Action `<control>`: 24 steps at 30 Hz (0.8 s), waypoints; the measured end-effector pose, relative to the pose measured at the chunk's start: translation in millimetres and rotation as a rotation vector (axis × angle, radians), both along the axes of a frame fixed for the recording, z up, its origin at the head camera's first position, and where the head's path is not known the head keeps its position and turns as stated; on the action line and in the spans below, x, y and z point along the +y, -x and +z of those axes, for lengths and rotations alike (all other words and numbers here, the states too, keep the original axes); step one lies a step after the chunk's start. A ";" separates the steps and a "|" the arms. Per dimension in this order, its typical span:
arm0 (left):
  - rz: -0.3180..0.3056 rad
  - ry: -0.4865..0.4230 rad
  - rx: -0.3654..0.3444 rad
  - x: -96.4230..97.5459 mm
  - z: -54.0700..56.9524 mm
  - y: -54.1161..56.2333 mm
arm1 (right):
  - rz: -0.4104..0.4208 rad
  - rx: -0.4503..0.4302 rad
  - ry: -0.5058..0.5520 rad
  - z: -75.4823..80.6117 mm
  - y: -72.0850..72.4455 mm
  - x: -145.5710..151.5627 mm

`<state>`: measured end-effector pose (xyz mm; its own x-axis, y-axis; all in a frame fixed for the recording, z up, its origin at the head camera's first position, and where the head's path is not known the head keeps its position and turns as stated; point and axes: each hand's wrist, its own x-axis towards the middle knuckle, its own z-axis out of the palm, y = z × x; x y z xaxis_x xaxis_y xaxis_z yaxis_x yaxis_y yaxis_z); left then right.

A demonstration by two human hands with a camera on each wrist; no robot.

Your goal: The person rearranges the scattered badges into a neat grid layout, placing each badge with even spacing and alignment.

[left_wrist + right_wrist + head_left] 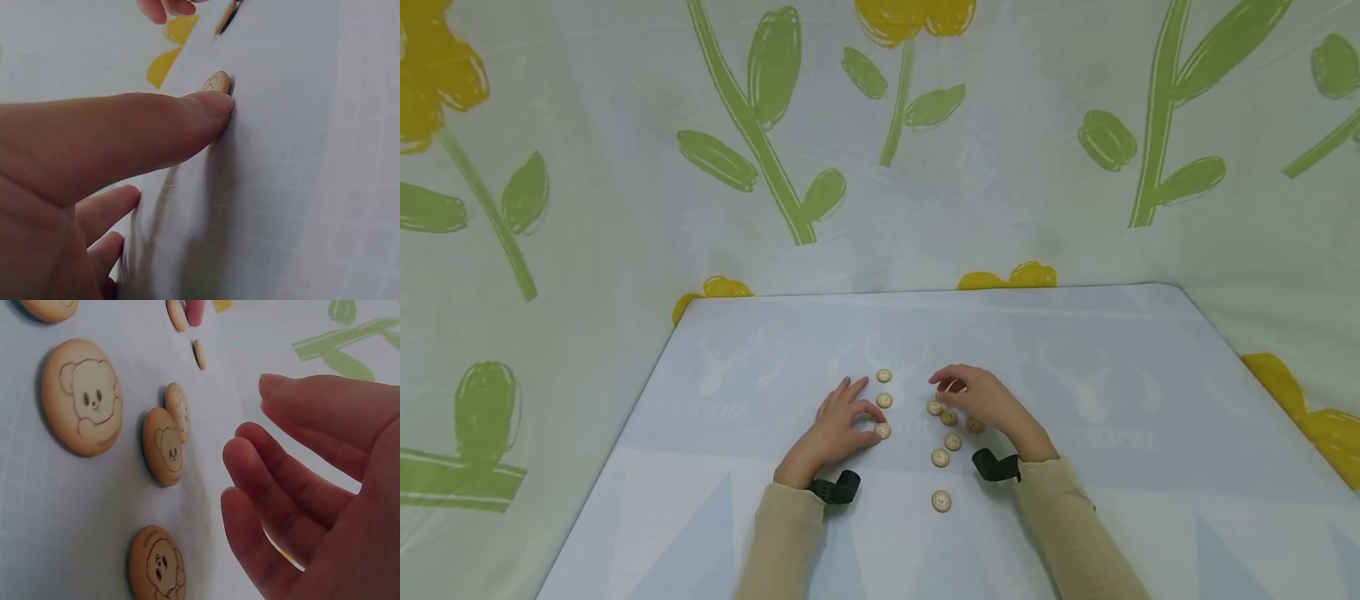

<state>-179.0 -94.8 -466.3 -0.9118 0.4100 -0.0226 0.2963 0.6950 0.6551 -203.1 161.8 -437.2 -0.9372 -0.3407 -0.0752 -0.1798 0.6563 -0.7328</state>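
Note:
My left hand (837, 427) rests on the table, thumb and index finger pinching a round biscuit (882, 431) by its edges. In the left wrist view the thumb (156, 131) covers most of that biscuit (217, 80). Beyond it, two more biscuits (884, 400) lie in a line. My right hand (988, 402) hovers over a loose group of biscuits (952, 442), holding nothing. Its thumb and fingers are bent and apart in the right wrist view, beside two overlapping biscuits (164, 450) printed with bear faces. A larger-looking bear biscuit (82, 397) lies flat nearby.
A single biscuit (941, 501) lies closest to me, between the forearms. The pale table (700, 500) ends at a far edge against a flower-printed curtain (625, 167). Each wrist carries a black camera (842, 487).

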 end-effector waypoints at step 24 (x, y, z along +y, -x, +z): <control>-0.003 -0.007 -0.008 -1.0 -0.5 -0.5 | 0.014 0.020 -0.169 -12.4 -3.8 -11.7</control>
